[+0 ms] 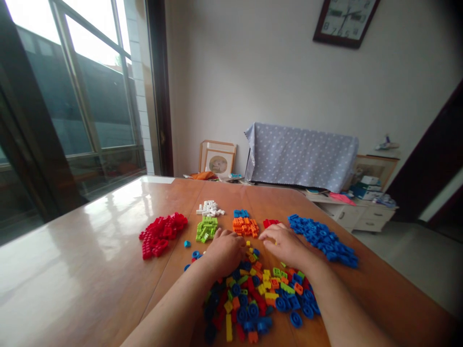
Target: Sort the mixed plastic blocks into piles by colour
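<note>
My left hand (226, 249) reaches over the front of the sorted piles, between the lime green bricks (207, 229) and the orange bricks (245, 226). Its fingers bend downward, and their tips are hidden, so any held piece cannot be made out. To the right of the orange pile hovers my right hand (284, 242), thumb and fingers apart, with nothing visible between them. Just behind it lie a few red bricks (271, 223). Below both hands spreads a mixed heap of toy building bricks (253, 294) in blue, yellow, red, orange and green, partly covered by my forearms.
On the wooden table (108, 236), a red brick pile (162, 235) sits left and a blue brick pile (323, 241) right. White bricks (210, 208) and small blue bricks (241, 213) lie farther back. A cloth-covered object (300, 154) stands beyond the table.
</note>
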`<state>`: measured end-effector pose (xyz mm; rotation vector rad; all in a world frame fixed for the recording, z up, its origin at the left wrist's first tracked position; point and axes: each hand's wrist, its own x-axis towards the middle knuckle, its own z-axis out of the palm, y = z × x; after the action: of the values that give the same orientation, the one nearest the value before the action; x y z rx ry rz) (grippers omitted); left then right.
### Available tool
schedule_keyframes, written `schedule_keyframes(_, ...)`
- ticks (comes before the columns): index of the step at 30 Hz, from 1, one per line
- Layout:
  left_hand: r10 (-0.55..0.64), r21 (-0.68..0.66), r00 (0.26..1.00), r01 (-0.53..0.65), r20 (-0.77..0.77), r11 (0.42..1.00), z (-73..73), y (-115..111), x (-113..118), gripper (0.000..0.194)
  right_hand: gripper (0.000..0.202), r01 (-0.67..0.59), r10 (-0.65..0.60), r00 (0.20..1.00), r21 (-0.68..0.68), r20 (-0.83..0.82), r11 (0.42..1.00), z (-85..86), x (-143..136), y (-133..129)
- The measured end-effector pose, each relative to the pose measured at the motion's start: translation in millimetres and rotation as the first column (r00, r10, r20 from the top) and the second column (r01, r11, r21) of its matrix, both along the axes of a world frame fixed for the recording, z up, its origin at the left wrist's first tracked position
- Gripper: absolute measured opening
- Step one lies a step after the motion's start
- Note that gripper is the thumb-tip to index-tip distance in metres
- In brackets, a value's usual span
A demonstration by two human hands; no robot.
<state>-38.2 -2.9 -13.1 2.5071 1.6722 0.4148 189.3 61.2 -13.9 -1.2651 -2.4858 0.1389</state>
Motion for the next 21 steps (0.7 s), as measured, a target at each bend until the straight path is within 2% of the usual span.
schedule_keyframes(5,-0.027,-0.023,0.999,0.028,0.036,0.999,-3.7,1,1,0.023,0.024,-0.098,0.106,0.992,-0.1,0.07,0.99,-1.7,-15,-13)
schedule_keyframes(11,-0.042,-0.02,0.998,0.043,0.053,0.999,-8.9,4,-1,0.021,0.018,-0.019,0.027,0.997,-0.111,0.071,0.994,0.0,-12,-12)
schedule_keyframes(14,-0.027,-0.026,0.998,0.028,0.059,0.999,-6.6,3,-1,0.021,0.028,-0.038,0.043,0.998,-0.113,0.05,0.993,-0.7,-14,-11)
schedule_keyframes(18,0.022,-0.029,0.998,-0.02,0.056,0.999,-0.2,0,-1,0.021,0.048,-0.148,0.156,0.987,-0.13,0.051,0.98,-9.2,-22,-12)
schedule_keyframes(21,0.038,-0.016,0.998,-0.037,0.041,0.999,1.2,0,-1,0.023,0.048,-0.178,0.193,0.977,-0.156,0.091,0.972,-15.3,-26,-12)
